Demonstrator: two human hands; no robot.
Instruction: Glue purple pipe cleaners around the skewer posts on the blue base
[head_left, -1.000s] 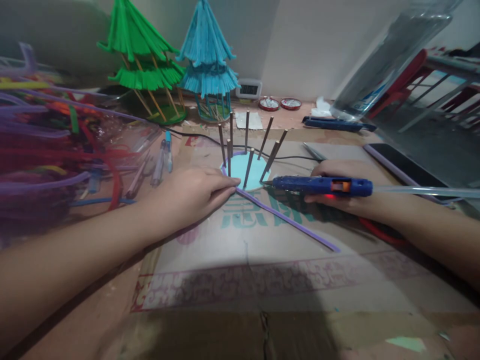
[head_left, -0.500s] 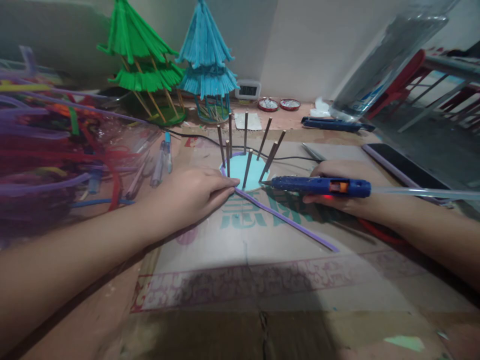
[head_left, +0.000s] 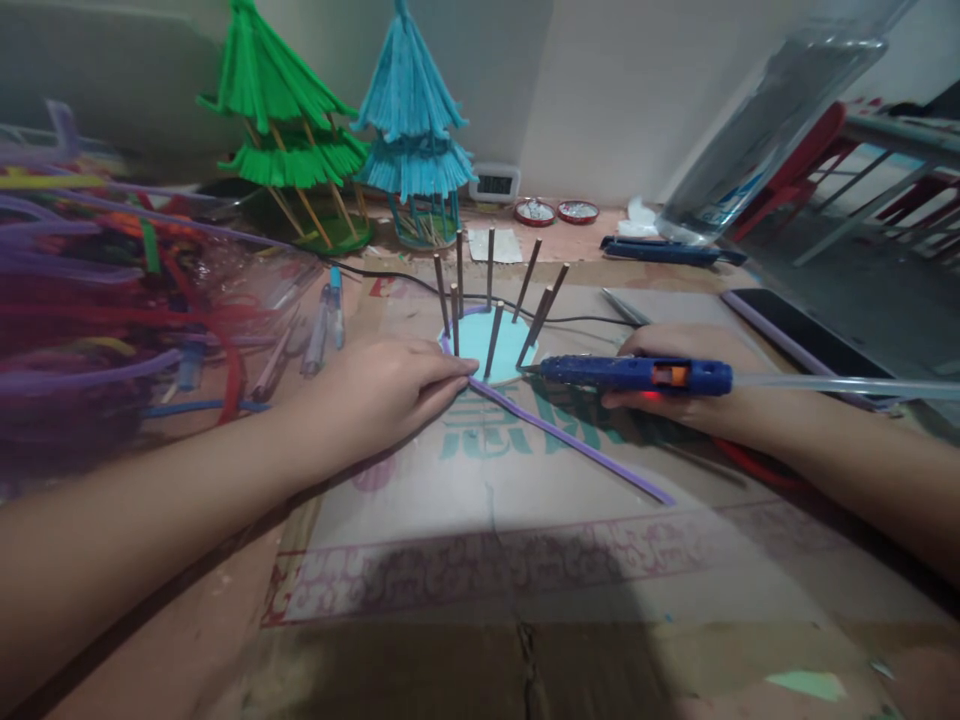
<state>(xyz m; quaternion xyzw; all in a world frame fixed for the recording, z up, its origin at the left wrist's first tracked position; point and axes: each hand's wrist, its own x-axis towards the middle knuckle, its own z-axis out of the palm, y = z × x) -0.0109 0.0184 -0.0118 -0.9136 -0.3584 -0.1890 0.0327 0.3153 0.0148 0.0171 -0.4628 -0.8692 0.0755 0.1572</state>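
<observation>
A light blue disc (head_left: 510,340) lies on the cardboard sheet (head_left: 420,510), with several upright brown sticks (head_left: 493,340) around its rim. My left hand (head_left: 397,385) is closed at the disc's near left edge, its thumb and fingertips pinching a purple pipe cleaner (head_left: 570,438). That strip follows the disc's left rim, and its loose end runs toward the lower right. My right hand (head_left: 675,385) grips a blue glue gun (head_left: 637,373), whose nozzle touches or nearly touches the disc's right front edge. A clear glue stick extends from the gun's back.
Green (head_left: 281,110) and blue (head_left: 412,110) tiered models stand behind, beside a small clock (head_left: 495,184). Tangled pipe cleaners (head_left: 97,300) and pens (head_left: 319,330) lie left. At right are a phone (head_left: 802,340), tweezers (head_left: 622,305) and a clear bottle (head_left: 772,130). A black cable crosses behind the disc.
The glue gun and my right hand have shifted very slightly left, with the nozzle still at the disc's edge. My left hand keeps its hold in the same place.
</observation>
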